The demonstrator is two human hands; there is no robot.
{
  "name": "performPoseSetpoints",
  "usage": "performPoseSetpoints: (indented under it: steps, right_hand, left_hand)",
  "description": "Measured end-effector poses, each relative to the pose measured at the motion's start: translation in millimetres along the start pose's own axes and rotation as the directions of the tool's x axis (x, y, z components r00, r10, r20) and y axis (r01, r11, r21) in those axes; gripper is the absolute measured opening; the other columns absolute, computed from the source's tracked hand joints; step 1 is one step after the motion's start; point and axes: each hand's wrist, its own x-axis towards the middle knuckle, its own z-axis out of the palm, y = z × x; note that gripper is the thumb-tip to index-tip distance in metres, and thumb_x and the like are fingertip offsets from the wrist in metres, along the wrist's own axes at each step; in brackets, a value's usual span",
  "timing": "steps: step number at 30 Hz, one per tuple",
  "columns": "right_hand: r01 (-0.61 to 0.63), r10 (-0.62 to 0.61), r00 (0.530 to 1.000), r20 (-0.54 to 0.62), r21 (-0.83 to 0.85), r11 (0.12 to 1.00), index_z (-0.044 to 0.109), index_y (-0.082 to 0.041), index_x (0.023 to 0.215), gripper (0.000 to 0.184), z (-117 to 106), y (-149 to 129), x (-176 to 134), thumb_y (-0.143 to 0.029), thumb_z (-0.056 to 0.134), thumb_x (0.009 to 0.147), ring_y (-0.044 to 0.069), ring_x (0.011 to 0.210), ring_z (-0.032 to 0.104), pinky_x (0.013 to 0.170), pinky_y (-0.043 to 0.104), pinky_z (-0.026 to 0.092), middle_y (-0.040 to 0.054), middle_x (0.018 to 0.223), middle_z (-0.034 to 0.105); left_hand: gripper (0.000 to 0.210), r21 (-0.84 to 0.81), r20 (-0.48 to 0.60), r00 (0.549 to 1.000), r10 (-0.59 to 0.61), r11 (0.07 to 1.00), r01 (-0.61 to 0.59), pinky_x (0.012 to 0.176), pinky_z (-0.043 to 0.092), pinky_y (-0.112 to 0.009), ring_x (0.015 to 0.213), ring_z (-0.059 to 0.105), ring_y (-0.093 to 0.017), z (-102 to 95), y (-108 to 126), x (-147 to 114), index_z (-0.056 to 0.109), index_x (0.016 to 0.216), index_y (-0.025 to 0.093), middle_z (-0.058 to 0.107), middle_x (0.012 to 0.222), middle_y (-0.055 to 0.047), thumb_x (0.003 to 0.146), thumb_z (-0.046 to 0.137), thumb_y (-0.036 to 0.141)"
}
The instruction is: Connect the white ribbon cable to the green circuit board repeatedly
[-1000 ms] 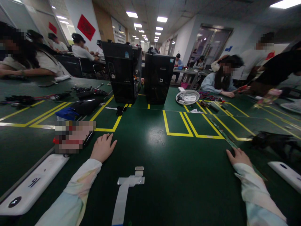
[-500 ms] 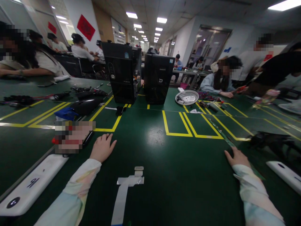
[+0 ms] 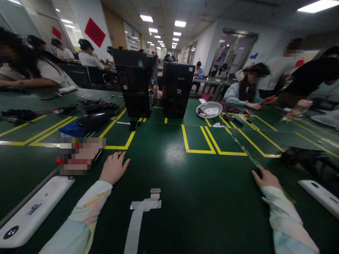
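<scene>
My left hand (image 3: 114,168) lies palm down on the green table (image 3: 196,197), its fingers loosely spread and nothing in them. My right hand (image 3: 265,179) is closed on a long, thin green circuit board strip (image 3: 245,151); the thumb is on the left side and the other fingers are mostly hidden. The strip points away to the upper left, and its near end shows beside my sleeve. Between my hands, closer to me, lies a flat white ribbon cable (image 3: 134,225) with a small connector (image 3: 155,191) at its far end and clear tape across it.
Two black computer cases (image 3: 134,84) stand at the back middle. A white plastic basket (image 3: 209,110) holds small parts. White casings (image 3: 31,215) lie left and right. Cables and a black object (image 3: 304,160) lie at the sides. Other people sit around the table, including a person (image 3: 246,88) at right.
The circuit board strip's far end has swung left and slightly farther away in my right hand. My left hand stays at the same spot; the whole view has shifted slightly.
</scene>
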Motion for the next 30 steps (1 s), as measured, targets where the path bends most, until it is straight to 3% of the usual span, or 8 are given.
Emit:
performPoseSetpoints:
  steps: [9, 12, 18, 20, 22, 26, 28, 30]
  right_hand:
    - [0.255, -0.231, 0.965, -0.121, 0.252, 0.934, 0.060, -0.017, 0.116, 0.056, 8, 25, -55, -0.051, 0.041, 0.076, 0.031, 0.109, 0.061, 0.094, 0.045, 0.049, 0.0121, 0.116, 0.066]
    - [0.229, -0.207, 0.973, -0.105, 0.288, 0.930, 0.064, -0.021, 0.113, 0.053, 7, 31, -75, -0.052, 0.044, 0.076, 0.032, 0.108, 0.062, 0.091, 0.045, 0.051, 0.0098, 0.117, 0.066]
    - [0.238, -0.192, 0.965, -0.181, 0.281, 0.930, 0.064, -0.019, 0.108, 0.052, -1, 21, -91, -0.053, 0.036, 0.079, 0.031, 0.110, 0.060, 0.097, 0.046, 0.048, 0.0119, 0.117, 0.065]
    - [0.156, -0.115, 0.972, -0.204, 0.197, 0.968, 0.064, -0.018, 0.106, 0.057, -5, 17, -94, -0.053, 0.028, 0.081, 0.034, 0.113, 0.057, 0.099, 0.048, 0.045, 0.0155, 0.122, 0.061]
    - [-0.052, 0.069, 0.981, -0.181, 0.097, 0.994, 0.063, -0.018, 0.112, 0.063, -10, 12, -101, -0.056, 0.023, 0.081, 0.039, 0.115, 0.054, 0.096, 0.053, 0.046, 0.0172, 0.129, 0.055]
    - [-0.433, 0.430, 0.895, -0.118, 0.006, 0.902, 0.049, -0.024, 0.135, 0.075, -17, 0, -123, -0.063, 0.026, 0.076, 0.047, 0.119, 0.047, 0.087, 0.061, 0.045, 0.0192, 0.138, 0.044]
    - [-0.474, 0.474, 0.874, -0.108, 0.023, 0.880, 0.041, -0.024, 0.142, 0.079, -18, -5, -132, -0.064, 0.029, 0.075, 0.047, 0.122, 0.045, 0.089, 0.062, 0.043, 0.0211, 0.139, 0.042]
    - [-0.453, 0.454, 0.887, -0.087, 0.033, 0.891, 0.039, -0.019, 0.143, 0.082, -18, -8, -136, -0.064, 0.026, 0.076, 0.045, 0.124, 0.044, 0.095, 0.059, 0.041, 0.0229, 0.138, 0.043]
  left_hand:
    - [0.055, 0.029, -0.089, 0.996, 0.010, 1.000, -0.008, 0.097, 0.038, -0.049, 0.111, 0.051, -0.032, -0.2, 2, -1, 0.055, 0.129, 0.011, 0.057, 0.120, -0.019, 0.092, 0.029, 0.043]
    - [0.047, 0.014, -0.140, 0.988, 0.067, 0.998, -0.065, 0.100, 0.035, -0.049, 0.110, 0.052, -0.030, -8.0, 6, 0, 0.063, 0.115, 0.014, 0.058, 0.117, -0.016, 0.093, 0.028, 0.036]
    - [0.039, -0.101, -0.182, 0.980, 0.087, 0.989, -0.107, 0.075, 0.045, -0.037, 0.085, 0.054, -0.024, -22.9, 10, 2, 0.063, 0.084, 0.017, 0.059, 0.091, -0.011, 0.093, 0.030, 0.035]
    - [0.039, -0.126, -0.192, 0.977, 0.089, 0.985, -0.114, 0.072, 0.044, -0.036, 0.082, 0.053, -0.023, -23.1, 10, 2, 0.061, 0.079, 0.018, 0.059, 0.086, -0.010, 0.094, 0.031, 0.038]
    - [0.040, -0.139, -0.199, 0.975, 0.095, 0.982, -0.124, 0.071, 0.043, -0.035, 0.079, 0.052, -0.022, -21.9, 9, 1, 0.059, 0.076, 0.019, 0.059, 0.082, -0.009, 0.094, 0.030, 0.041]
    - [0.043, -0.169, -0.185, 0.976, 0.111, 0.975, -0.142, 0.067, 0.041, -0.034, 0.073, 0.052, -0.021, -19.0, 7, 0, 0.054, 0.068, 0.021, 0.057, 0.073, -0.006, 0.095, 0.030, 0.045]
    - [0.044, -0.177, -0.176, 0.978, 0.115, 0.973, -0.147, 0.065, 0.040, -0.033, 0.071, 0.051, -0.020, -18.3, 7, 0, 0.052, 0.064, 0.022, 0.056, 0.070, -0.005, 0.094, 0.030, 0.046]
    - [0.044, -0.178, -0.176, 0.978, 0.115, 0.973, -0.147, 0.064, 0.040, -0.033, 0.069, 0.050, -0.020, -18.2, 8, 0, 0.050, 0.062, 0.022, 0.055, 0.068, -0.005, 0.094, 0.030, 0.047]
